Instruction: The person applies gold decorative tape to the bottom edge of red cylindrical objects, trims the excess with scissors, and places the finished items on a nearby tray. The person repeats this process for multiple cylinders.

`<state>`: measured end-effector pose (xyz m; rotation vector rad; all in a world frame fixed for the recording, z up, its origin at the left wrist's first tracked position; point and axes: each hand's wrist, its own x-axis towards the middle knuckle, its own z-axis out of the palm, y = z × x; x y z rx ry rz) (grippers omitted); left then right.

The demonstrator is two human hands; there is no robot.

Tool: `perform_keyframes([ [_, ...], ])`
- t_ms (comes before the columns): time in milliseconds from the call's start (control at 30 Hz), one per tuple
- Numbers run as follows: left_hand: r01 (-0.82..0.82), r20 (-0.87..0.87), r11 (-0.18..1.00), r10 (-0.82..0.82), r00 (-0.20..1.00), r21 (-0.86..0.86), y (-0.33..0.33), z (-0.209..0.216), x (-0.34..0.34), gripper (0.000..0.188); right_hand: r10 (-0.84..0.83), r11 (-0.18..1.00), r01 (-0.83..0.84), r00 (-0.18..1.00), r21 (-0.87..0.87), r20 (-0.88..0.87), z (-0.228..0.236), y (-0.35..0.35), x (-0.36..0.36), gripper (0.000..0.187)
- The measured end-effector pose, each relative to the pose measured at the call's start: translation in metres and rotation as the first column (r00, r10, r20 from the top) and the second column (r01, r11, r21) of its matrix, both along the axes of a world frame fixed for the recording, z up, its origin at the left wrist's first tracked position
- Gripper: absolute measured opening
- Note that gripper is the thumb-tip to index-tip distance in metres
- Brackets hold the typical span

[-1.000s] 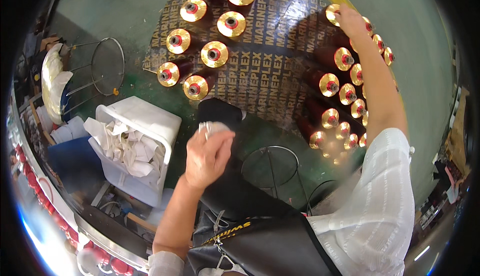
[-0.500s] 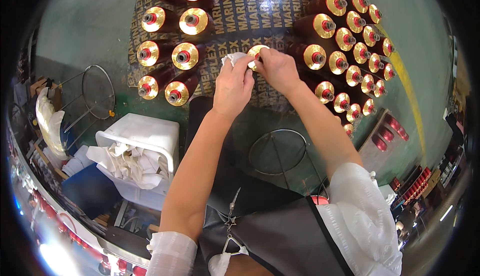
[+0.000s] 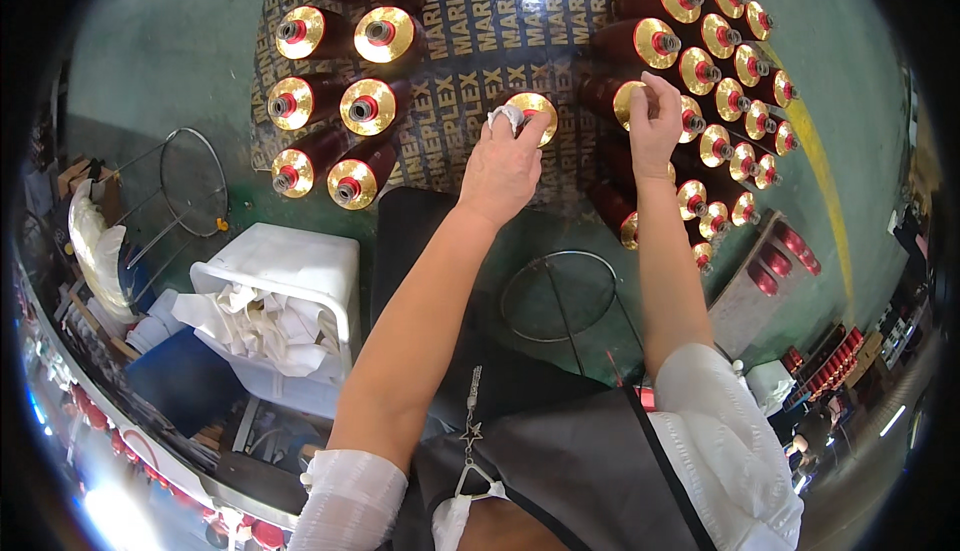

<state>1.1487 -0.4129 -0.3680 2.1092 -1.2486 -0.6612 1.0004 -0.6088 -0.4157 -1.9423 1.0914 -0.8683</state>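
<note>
My left hand (image 3: 503,169) is closed on a crumpled white cloth (image 3: 511,114), its fingers at the neck of a dark red bottle with a gold shoulder (image 3: 540,116) that stands alone between two groups. The neck is hidden by the cloth and fingers. Farther right, my right hand (image 3: 655,133) has its thumb and fingers curled around the neck of another dark red bottle (image 3: 606,95), at the left edge of the right group. That neck is hidden by the fingers.
Several matching bottles stand in rows at left (image 3: 367,108) and in a larger cluster at right (image 3: 698,71), on a dark printed sheet (image 3: 470,51). Near left is a white bin (image 3: 285,251) of white scraps. Metal ring stands (image 3: 559,254) occupy the green floor.
My right hand has left the middle bottle and moved right to a bottle in the right group. My left hand has shifted slightly right with the cloth, staying at the middle bottle.
</note>
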Motion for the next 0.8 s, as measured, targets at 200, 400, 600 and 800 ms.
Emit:
perform_keyframes([
  [200, 0.001, 0.055, 0.995, -0.006, 0.998, 0.096, -0.009, -0.007, 0.001, 0.036, -0.300, 0.909, 0.204, 0.925, 0.365, 0.231, -0.002, -0.022, 0.024, 0.030],
  [400, 0.036, 0.150, 0.994, -0.051, 0.987, 0.101, -0.012, -0.016, 0.003, 0.028, -0.311, 0.821, 0.185, 0.938, 0.540, 0.151, 0.017, -0.046, 0.042, 0.082],
  [600, 0.049, 0.143, 0.998, -0.055, 0.988, 0.042, -0.001, -0.014, 0.015, 0.021, -0.265, 0.811, 0.220, 0.964, 0.542, 0.005, 0.015, -0.064, 0.054, 0.063],
  [800, 0.021, 0.169, 1.000, -0.017, 0.986, -0.023, 0.018, 0.029, 0.023, 0.024, -0.286, 0.800, 0.237, 0.958, 0.551, 0.004, 0.005, -0.070, 0.051, 0.033],
])
